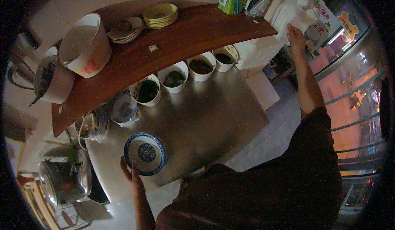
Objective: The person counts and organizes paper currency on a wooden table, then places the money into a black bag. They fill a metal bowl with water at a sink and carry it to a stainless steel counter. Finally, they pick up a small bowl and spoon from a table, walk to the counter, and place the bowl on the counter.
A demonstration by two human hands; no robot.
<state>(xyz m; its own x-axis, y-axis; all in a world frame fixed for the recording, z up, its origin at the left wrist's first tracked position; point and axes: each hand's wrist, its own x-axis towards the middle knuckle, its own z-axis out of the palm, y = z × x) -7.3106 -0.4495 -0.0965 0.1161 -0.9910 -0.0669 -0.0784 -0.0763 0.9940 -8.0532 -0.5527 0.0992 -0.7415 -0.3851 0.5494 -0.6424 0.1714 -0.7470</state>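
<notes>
My left hand (132, 174) is at the near rim of a blue-and-white patterned bowl (146, 152), which appears to be the top one of a stack on a metal table (203, 125). The fingers touch or lie just beside the rim; whether they grip it cannot be told. At the upper right my right arm is stretched out, and my right hand (296, 35) is at white plastic bags or wrapping (285, 15). Its fingertips meet the pale material, but a firm hold is not clear.
Several white tubs (174, 78) with dark contents line the table's back, under a brown wooden shelf (185, 41). The shelf bears a large white bucket (85, 44), yellow bowls (160, 15) and stacked plates (125, 32). A large metal pot (64, 180) stands left of the table.
</notes>
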